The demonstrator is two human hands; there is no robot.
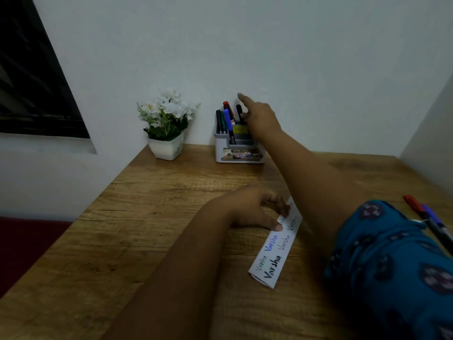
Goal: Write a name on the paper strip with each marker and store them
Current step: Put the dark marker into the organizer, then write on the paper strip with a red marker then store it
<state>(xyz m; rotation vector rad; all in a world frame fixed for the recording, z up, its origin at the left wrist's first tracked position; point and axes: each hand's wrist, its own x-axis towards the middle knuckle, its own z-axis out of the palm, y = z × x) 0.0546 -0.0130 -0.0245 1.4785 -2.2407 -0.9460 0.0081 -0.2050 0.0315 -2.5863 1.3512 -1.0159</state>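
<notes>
A white paper strip (275, 251) lies on the wooden table, with a name written on it several times in black and blue. My left hand (255, 209) rests on the strip's far end, thumb and fingertips pressing it down. My right hand (259, 116) reaches over the white marker holder (239, 153) at the wall, index finger stretched out and thumb beside a black marker (239, 110) standing in it. Blue (228, 121), red (226, 105) and dark markers (219, 121) also stand in the holder. More markers, red (413, 202) and blue (430, 213), lie on the table at the right.
A white pot of white flowers (166, 123) stands left of the holder against the wall. The wooden table (147, 217) ends at a left edge with a red floor below. A side wall closes the right, and a dark window sits upper left.
</notes>
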